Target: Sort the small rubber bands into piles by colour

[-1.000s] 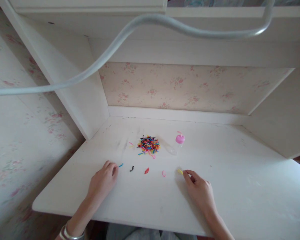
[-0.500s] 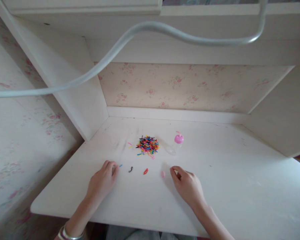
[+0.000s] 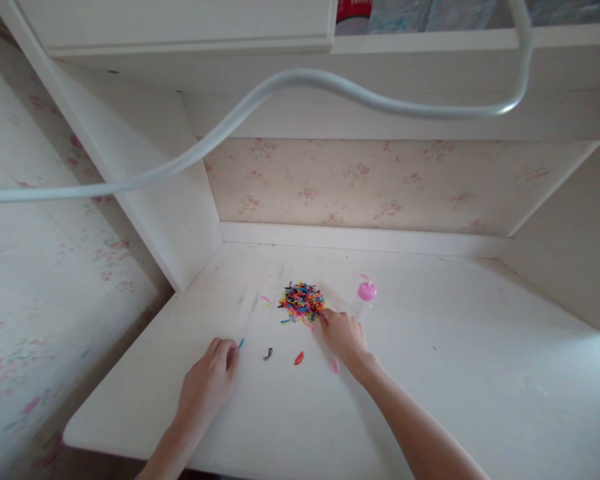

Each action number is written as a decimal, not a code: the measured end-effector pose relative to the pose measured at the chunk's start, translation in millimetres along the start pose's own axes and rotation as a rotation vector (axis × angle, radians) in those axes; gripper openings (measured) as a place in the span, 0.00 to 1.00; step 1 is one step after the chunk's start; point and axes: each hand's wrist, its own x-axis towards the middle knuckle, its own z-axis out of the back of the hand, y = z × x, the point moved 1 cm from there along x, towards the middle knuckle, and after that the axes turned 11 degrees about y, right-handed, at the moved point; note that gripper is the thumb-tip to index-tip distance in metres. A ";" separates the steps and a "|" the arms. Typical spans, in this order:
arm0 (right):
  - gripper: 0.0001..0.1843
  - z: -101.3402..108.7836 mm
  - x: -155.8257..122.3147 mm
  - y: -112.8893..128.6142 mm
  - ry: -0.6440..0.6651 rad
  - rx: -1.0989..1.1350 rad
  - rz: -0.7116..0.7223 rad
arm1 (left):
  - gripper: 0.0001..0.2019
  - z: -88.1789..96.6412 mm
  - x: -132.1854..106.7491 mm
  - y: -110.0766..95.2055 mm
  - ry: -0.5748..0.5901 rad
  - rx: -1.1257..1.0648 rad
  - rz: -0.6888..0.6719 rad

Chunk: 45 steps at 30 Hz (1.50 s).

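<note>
My right hand (image 3: 345,337) touches the right edge of the multicoloured pile (image 3: 301,300). Blue band (image 3: 241,343) noted against my left hand (image 3: 211,373). Black band (image 3: 268,355), red band (image 3: 299,359) lie apart.

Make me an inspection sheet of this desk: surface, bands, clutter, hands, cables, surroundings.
Surface: white desk, faintly marked.
Job's things: multicoloured pile of small bands; nearer the person, a row of blue band, black band, red band and pink band.
Clutter: pink-topped clear container, right of the pile.
Hands: left hand at the blue band, grip unclear; right hand at the pile's right edge, grip unclear.
Cables: white cord or tube across the upper view.
Surroundings: floral wallpaper, white shelf above.
</note>
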 end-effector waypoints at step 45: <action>0.19 13.7 -11.6 1.0 -0.085 -0.055 -0.029 | 0.15 -9.1 -11.5 13.6 -0.094 -0.358 0.037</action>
